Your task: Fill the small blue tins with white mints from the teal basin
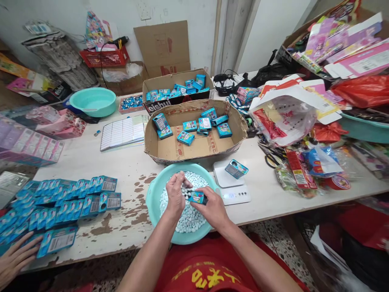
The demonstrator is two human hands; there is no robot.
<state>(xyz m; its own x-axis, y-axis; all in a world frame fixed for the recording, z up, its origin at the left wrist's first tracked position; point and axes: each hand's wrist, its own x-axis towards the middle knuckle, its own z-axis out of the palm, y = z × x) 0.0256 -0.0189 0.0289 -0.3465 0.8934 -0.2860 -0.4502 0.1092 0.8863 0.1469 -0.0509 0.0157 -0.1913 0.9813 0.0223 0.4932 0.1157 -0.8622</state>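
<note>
A turquoise basin in front of me is filled with small white candies. Over it my right hand grips a small blue tin between thumb and fingers, its label facing up. My left hand is closed, fingertips curled at the tin's left end, with white candies at the fingers. Right of the basin, another blue tin stands on a white digital scale, a dark round opening in its top.
An open cardboard box behind the basin holds several blue tins; another box with tins stands behind it. Rows of tins line the left side, where another person's hand touches them. Scissors and packaging clutter the right.
</note>
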